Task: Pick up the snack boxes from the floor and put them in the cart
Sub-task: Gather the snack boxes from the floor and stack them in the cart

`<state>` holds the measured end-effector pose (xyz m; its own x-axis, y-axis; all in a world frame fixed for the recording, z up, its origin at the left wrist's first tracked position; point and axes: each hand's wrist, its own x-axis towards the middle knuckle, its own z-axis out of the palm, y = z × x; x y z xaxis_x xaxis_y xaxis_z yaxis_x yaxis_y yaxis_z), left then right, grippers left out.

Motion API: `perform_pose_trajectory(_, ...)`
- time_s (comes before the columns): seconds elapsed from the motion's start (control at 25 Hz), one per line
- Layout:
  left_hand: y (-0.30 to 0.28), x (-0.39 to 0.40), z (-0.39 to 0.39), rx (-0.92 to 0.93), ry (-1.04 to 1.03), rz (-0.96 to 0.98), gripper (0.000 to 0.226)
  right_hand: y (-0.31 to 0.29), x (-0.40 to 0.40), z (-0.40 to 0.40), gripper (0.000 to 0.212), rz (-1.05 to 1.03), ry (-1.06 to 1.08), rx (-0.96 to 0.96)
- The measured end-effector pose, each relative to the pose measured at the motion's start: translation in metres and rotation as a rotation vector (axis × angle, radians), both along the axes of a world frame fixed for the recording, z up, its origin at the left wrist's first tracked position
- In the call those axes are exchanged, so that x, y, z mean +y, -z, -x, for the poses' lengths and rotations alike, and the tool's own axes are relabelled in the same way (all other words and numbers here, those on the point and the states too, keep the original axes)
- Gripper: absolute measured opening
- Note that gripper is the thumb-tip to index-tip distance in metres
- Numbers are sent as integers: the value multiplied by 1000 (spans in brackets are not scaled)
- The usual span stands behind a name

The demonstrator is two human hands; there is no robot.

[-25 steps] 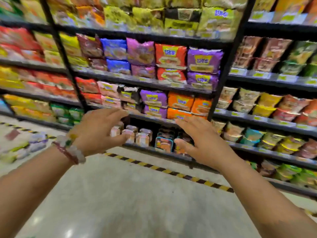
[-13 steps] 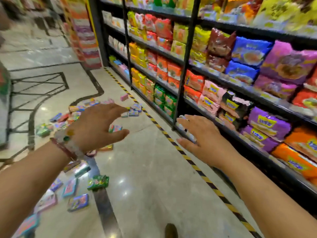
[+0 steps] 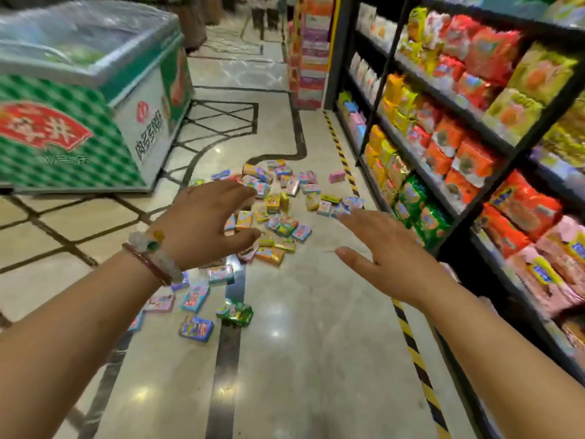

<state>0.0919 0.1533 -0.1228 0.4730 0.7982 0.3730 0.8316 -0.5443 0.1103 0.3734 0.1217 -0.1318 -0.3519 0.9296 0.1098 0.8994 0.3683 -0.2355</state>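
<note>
Head view: both my hands hover empty, fingers spread apart. Snack boxes (image 3: 272,213) lie scattered on the floor (image 3: 316,327) ahead and below; my left hand (image 3: 209,223) hangs nearer the pile than my right hand (image 3: 386,255). No cart shows.

1. View has panned left: a second ago it faced the shelving (image 3: 459,128) head-on, now the racks run along the 3 o'clock side.
2. Snack boxes (image 3: 272,213) were a blurred few at 9 o'clock, then a scatter at 10 o'clock; now the pile sits dead centre, 12 o'clock of both hands.
3. Green chest freezer (image 3: 79,99) new in frame at 10 o'clock.
4. Left hand (image 3: 205,223) now overlaps the near edge of the pile; right hand (image 3: 386,251) has gone from in front of the shelves to over bare floor (image 3: 310,343).
5. Yellow-black floor tape (image 3: 411,350) now runs 12 to 5 o'clock.
</note>
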Motion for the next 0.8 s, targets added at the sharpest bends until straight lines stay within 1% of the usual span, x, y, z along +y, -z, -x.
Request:
perform_pose_trajectory(0.04,4,6,7,-2,-37,19,71,5,17,7,61,17,-34,7)
perform_pose_trajectory(0.16,18,21,34,22,-117,-8,63,19,63,38,76,38,-133,32)
perform_pose_trajectory(0.28,38,47,72,-17,-216,70,67,39,111,78,81,83,-196,44)
perform_pose_trajectory(0.36,52,70,99,-34,-276,145,72,50,142,107,79,97,-219,52)
perform_pose_trajectory(0.48,71,113,141,-26,-297,191,75,70,189,151,77,125,-225,62)
perform_pose_trajectory(0.6,90,173,191,-6,-327,228,74,97,250,203,73,156,-224,94)
perform_pose_trajectory(0.72,128,225,231,15,-330,203,68,144,306,247,66,178,-217,117)
perform_pose_trajectory(0.8,170,252,248,2,-358,221,66,190,336,266,57,231,-209,141)
